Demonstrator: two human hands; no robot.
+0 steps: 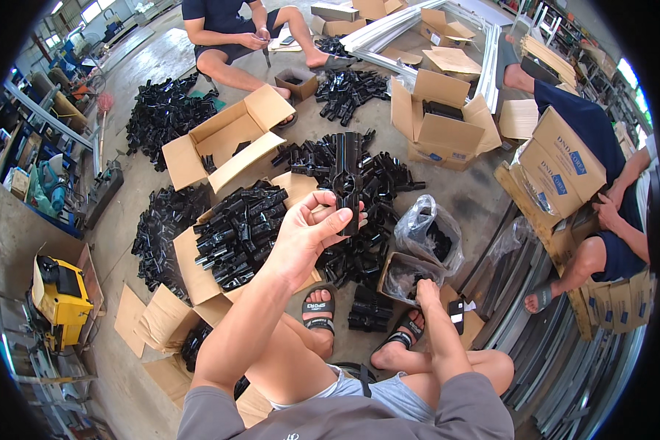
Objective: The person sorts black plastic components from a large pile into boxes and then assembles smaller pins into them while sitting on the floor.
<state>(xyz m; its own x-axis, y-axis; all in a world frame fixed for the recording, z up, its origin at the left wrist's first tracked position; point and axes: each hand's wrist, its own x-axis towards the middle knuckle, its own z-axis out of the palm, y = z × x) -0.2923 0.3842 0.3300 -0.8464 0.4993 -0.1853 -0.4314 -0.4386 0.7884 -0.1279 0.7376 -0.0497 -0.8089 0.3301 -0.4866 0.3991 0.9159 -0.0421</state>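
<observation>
My left hand (317, 226), raised in the middle, grips a black pipe joint (347, 172) between thumb and fingers. The joint stands upright, with a long tube-like upper part and a rounded opening at mid-length. Down at the right, my right hand (427, 291) dips into a small cardboard box (393, 282) lined with a clear plastic bag. Its fingers are curled, and their tips are lost among dark small parts. Behind the raised joint spreads a heap of similar black joints (389, 172). An open carton (188, 257) full of neatly laid black joints stands left of my left forearm.
A clear bag of dark parts (438, 238) adjoins the small box. Open cartons (224, 139) and more black heaps (165, 117) surround me. One person (231, 44) sits ahead; another (616, 198) is at the right beside stacked boxes. Long metal bars (524, 323) lie at right.
</observation>
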